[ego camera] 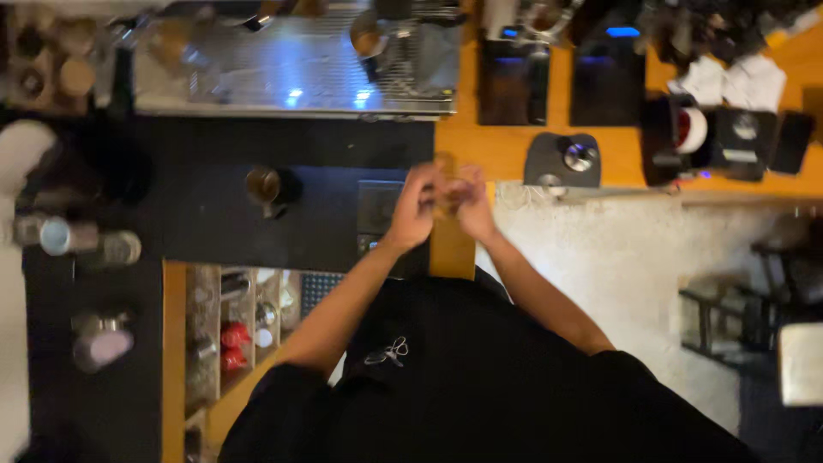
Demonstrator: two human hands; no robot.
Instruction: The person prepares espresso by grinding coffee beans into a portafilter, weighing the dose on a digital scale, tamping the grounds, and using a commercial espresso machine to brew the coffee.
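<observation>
Both hands meet in the middle of the frame, over the edge where the black mat gives way to the orange bench [489, 146]. The left hand [415, 206] and the right hand [470, 202] are curled in toward each other, fingers wrapped around a small brownish thing [445, 194] held between them; it is too blurred to say what it is, only that both grips are closed on it, each from its own side, at about chest height above the bench.

To my eye the work is a two-handed twist or press on that small piece. Doing it well would mean keeping the wrists close, holding one hand as the anchor and letting the other do the turning, and staying over the bench so nothing falls to the pale floor [634, 257] at the right.

Just left of the hands a dark scale pad [377, 210] lies on the black mat [214, 223], and further left stands a small dark cup [270, 189]. Above right of the hands sits a grey tamping mat with a round metal piece [566, 159]. Along the top left of the frame runs the steel top of a coffee machine [291, 69].
</observation>
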